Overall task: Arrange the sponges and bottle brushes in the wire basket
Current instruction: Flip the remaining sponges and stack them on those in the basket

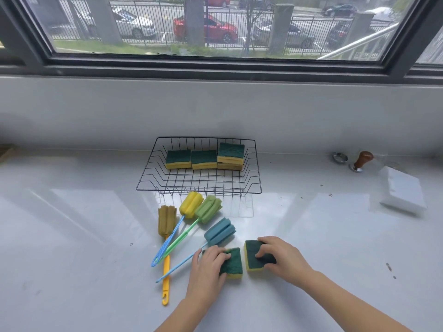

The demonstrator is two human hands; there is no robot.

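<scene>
Gripping one scouring sponge each, left hand (211,261) and right hand (279,256) clamp down at six o'clock of the wire basket (199,186), likely readying both for stacking.

Glossy white counter (72,212) beneath a dark-framed daylight window (215,25).

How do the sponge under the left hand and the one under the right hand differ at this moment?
The left hand curls over the left sponge, which bends and looks squeezed; the right sponge keeps its flat block shape under the right hand. The left sponge shows its yellow layer along the near edge, the right one along its left side. Both are green on top and yellow below, and both lie on the counter, outside the wire basket.
</scene>
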